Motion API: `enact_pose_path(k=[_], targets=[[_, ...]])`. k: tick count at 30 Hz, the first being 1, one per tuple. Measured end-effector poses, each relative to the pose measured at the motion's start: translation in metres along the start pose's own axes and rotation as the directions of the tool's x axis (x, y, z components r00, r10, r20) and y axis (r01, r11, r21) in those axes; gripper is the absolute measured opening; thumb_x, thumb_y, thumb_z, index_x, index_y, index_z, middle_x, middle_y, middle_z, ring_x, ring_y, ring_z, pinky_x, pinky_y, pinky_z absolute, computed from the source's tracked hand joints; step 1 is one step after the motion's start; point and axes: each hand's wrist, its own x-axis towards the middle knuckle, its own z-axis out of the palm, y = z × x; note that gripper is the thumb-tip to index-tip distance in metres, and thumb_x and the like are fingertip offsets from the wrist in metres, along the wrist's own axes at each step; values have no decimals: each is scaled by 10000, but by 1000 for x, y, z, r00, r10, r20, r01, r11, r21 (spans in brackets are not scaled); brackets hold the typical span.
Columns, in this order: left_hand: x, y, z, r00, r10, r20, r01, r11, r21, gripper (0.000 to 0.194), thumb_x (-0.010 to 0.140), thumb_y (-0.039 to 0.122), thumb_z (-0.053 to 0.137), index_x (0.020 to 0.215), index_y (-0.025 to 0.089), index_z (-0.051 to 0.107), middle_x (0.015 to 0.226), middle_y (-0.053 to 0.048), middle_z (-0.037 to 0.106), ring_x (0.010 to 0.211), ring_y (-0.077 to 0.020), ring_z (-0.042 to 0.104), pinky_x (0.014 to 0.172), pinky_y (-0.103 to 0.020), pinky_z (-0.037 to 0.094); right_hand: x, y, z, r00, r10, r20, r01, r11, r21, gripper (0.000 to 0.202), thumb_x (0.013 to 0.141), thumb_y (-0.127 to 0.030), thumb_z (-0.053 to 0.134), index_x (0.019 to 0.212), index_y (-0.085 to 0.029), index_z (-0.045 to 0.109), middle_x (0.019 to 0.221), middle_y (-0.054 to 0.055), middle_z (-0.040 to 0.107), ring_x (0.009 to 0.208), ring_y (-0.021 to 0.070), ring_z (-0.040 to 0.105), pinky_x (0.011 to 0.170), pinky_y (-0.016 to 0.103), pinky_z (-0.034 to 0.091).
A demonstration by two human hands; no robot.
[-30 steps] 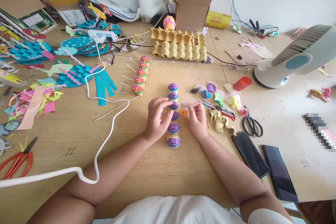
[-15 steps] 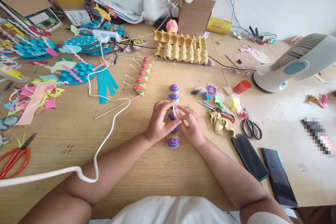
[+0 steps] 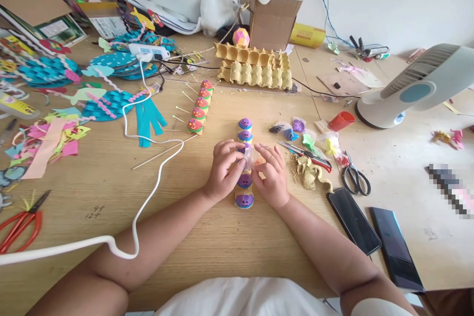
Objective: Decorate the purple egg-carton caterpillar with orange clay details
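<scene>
Between my two hands is a small clear plastic bag (image 3: 248,157), held above a strip of egg-carton cups (image 3: 244,201) covered in purple and blue clay with little faces. My left hand (image 3: 225,169) pinches the bag's left side between thumb and fingers. Curled at its right side, my right hand (image 3: 272,174) grips the bag with its fingertips, though the exact contact is partly blurred. The strip's middle cups are hidden behind the bag and fingers. Further left stands a similar strip in red and green (image 3: 200,107), with thin pins sticking out beside it.
Right of my hands lie small clay bags (image 3: 308,142), a utility knife (image 3: 314,157), torn carton scraps (image 3: 307,172), black scissors (image 3: 355,179) and two phones (image 3: 353,219). Behind them are a red cup (image 3: 341,121) and a fan (image 3: 400,89). A white cable (image 3: 159,173) crosses the left side.
My hands have drawn slightly apart, the right fingers lifting and spreading a little. The plastic bag now looks wider and more opened out between them.
</scene>
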Motion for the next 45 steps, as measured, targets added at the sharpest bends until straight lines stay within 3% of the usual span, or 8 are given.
enact_pose_path(k=[3,6,12,16,20,32,39,45], targets=[[-1,-1,0,1000,-7,2,7,1000,-7,212,1042,330,501,914,250,650,1212,-70,678,1275,-249,534,1193,-514,380,-1,-2,-1,1000,-16,12,16,999,31,123,855,-218,697,914,-291,618,1503,60,636,1432,311,561,1272,665,235],[-1,0,-1,1000,19,14,-19,1000,-17,225,1047,348,491,912,252,643,1222,-73,674,1294,-247,523,1207,-514,371,-1,-1,0,1000,-22,14,21,999,46,486,816,-353,793,1259,-305,600,1507,114,616,1420,351,558,1281,662,213],[-2,0,-1,999,14,50,-12,999,-47,296,1051,419,467,881,254,645,1231,-83,667,1318,-263,502,1219,-538,360,-2,6,4,993,88,75,-93,992,79,743,841,-467,815,1509,-350,511,1136,70,736,1103,311,678,1251,629,320],[-3,-1,1,996,-40,80,54,982,-179,321,1056,440,468,862,249,639,1240,-84,663,1304,-257,528,1217,-532,386,-5,5,5,978,162,128,-184,967,176,775,813,-502,844,1505,-340,534,1156,100,699,1031,313,648,1033,557,550],[-3,-3,3,982,-130,135,163,947,-276,353,1047,484,478,849,251,653,1273,-105,650,1309,-276,561,1188,-533,450,-8,6,4,981,158,110,-177,966,189,771,793,-507,863,1483,-358,554,1132,95,693,986,306,637,953,536,581],[1,1,-2,1000,10,1,-10,1000,-3,159,967,390,662,877,269,710,1236,-72,653,1345,-267,493,1252,-549,342,-2,1,3,994,-12,-110,7,999,-45,664,852,-343,768,1445,-375,473,1407,122,522,1326,368,528,1152,642,406],[-4,4,-3,986,156,-66,-146,981,126,66,930,340,716,882,300,736,1203,-67,643,1317,-286,472,1179,-528,391,-7,0,-2,958,10,-287,-1,1000,31,306,841,-423,664,1042,-297,471,1371,102,471,1464,404,396,1220,707,284],[-5,3,-1,984,168,-57,-156,973,172,86,907,364,745,853,297,739,1178,-71,644,1298,-296,480,1163,-534,405,-2,1,-5,986,18,-165,-22,1000,-21,260,830,-411,762,824,-258,551,1381,81,489,1474,417,360,1237,669,262]])
